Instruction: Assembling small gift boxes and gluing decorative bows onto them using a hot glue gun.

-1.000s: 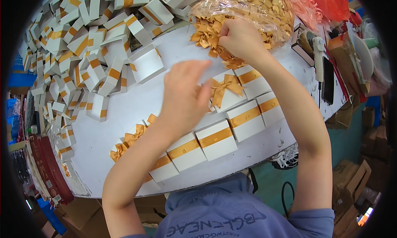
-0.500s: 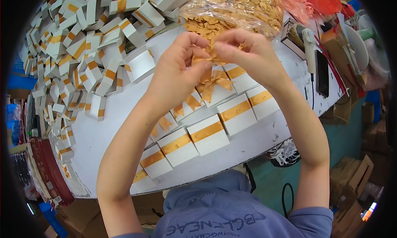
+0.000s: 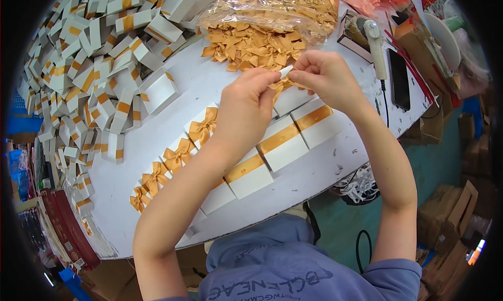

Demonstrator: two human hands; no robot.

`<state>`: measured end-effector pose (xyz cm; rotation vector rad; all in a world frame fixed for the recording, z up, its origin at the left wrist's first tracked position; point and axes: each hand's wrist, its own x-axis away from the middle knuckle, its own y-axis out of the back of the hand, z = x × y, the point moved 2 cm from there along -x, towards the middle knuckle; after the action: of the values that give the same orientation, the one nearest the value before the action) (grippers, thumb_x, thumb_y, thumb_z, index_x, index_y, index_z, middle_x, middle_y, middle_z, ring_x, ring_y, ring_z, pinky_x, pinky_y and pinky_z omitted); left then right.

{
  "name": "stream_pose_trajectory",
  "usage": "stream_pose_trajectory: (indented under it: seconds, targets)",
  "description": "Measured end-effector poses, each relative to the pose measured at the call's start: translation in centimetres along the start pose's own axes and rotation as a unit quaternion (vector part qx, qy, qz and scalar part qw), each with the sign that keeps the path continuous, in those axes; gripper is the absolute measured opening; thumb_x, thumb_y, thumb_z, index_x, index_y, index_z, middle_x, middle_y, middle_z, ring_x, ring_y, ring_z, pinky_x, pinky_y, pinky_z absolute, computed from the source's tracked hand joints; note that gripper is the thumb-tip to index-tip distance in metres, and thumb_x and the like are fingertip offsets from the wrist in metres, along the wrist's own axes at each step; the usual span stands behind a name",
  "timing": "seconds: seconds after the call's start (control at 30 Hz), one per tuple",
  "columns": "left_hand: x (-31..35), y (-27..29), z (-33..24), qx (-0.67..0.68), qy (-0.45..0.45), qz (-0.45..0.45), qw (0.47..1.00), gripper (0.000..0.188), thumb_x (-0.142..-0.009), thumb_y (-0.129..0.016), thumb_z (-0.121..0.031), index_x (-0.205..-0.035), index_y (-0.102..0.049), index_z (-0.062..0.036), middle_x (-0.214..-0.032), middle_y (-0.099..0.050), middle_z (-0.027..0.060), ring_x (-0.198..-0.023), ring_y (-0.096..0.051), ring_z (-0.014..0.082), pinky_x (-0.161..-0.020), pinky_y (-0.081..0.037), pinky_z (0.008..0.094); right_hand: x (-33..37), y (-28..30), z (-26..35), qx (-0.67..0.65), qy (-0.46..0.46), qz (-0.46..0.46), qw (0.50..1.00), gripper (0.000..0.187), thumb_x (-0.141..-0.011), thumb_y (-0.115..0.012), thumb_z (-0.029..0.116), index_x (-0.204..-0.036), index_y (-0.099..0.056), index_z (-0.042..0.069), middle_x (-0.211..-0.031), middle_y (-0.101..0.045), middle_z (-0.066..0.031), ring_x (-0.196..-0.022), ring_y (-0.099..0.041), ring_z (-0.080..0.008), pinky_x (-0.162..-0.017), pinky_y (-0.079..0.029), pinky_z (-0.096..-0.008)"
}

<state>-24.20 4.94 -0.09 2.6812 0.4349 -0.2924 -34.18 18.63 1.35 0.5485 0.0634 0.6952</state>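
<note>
My left hand [image 3: 247, 103] is closed in a pinch over the back row of boxes, with a small white strip [image 3: 285, 71] poking out of its fingertips. The fingers of my right hand [image 3: 326, 80] are pinched at the strip's other end; what they grip is partly hidden. Just beneath both hands shows gold ribbon [image 3: 285, 85]; I cannot tell whether it is held or rests on the white box [image 3: 290, 100] below. Gold bows [image 3: 178, 154] top the boxes of the back row on the left. A front row of white boxes [image 3: 283, 145] carries flat gold bands.
A heap of white boxes [image 3: 99, 65] with gold bands covers the table's left side. Loose gold bows [image 3: 243, 44] spill from a clear plastic bag [image 3: 277, 10] at the back. On the right lie a corded white tool [image 3: 375, 47] and a black phone [image 3: 398, 81].
Both hands have come lower and nearer the boxes. The gold bow that was in my left hand no longer shows there, and a white strip now shows between the fingertips. The view has shifted.
</note>
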Motion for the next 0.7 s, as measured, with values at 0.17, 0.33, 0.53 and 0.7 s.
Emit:
stream_pose_trajectory:
  seconds: [0.17, 0.33, 0.53, 0.7]
  targets:
    - [-0.2, -1.0, 0.3, -0.141, -0.03, 0.074, 0.987, 0.023, -0.077, -0.06, 0.003, -0.1, -0.062, 0.0033, -0.097, -0.06, 0.0108, -0.068, -0.058, 0.016, -0.059, -0.048, 0.0249, -0.5, -0.2, -1.6, 0.137, 0.054, -0.043, 0.988, 0.014, -0.072, -0.066, 0.016, -0.073, -0.061, 0.003, -0.064, -0.06, -0.01, -0.058, -0.058, -0.0226, -0.055, -0.046, -0.033]
    - [-0.1, -1.7, 0.5, -0.24, -0.067, 0.095, 0.964, 0.023, -0.077, -0.061, -0.001, -0.1, -0.062, 0.0015, -0.1, -0.057, 0.0101, -0.083, -0.056, 0.0209, -0.073, -0.046, 0.0312, -0.7, -0.6, -1.9, 0.195, 0.045, -0.059, 0.978, 0.014, -0.072, -0.066, 0.018, -0.07, -0.06, 0.005, -0.066, -0.061, -0.0114, -0.066, -0.06, -0.0286, -0.06, -0.047, -0.0382]
    - [0.5, -1.8, 1.1, -0.378, -0.157, 0.09, 0.908, 0.026, -0.076, -0.059, -0.008, -0.102, -0.06, -0.0044, -0.095, -0.053, 0.007, -0.094, -0.048, 0.0234, -0.083, -0.035, 0.0362, -0.7, -0.9, -0.2, 0.304, 0.127, -0.129, 0.936, 0.014, -0.072, -0.064, 0.016, -0.067, -0.058, 0.004, -0.062, -0.059, -0.0122, -0.06, -0.06, -0.0308, -0.054, -0.047, -0.0396]
    - [0.8, -1.9, 0.6, -0.407, -0.206, 0.101, 0.884, 0.034, -0.075, -0.056, -0.008, -0.108, -0.058, -0.0051, -0.09, -0.051, 0.0064, -0.091, -0.047, 0.0219, -0.081, -0.032, 0.0349, -3.5, -1.3, 1.0, 0.529, 0.073, -0.091, 0.84, 0.01, -0.074, -0.059, 0.014, -0.072, -0.061, 0.004, -0.07, -0.063, -0.0117, -0.062, -0.062, -0.0285, -0.054, -0.048, -0.0368]
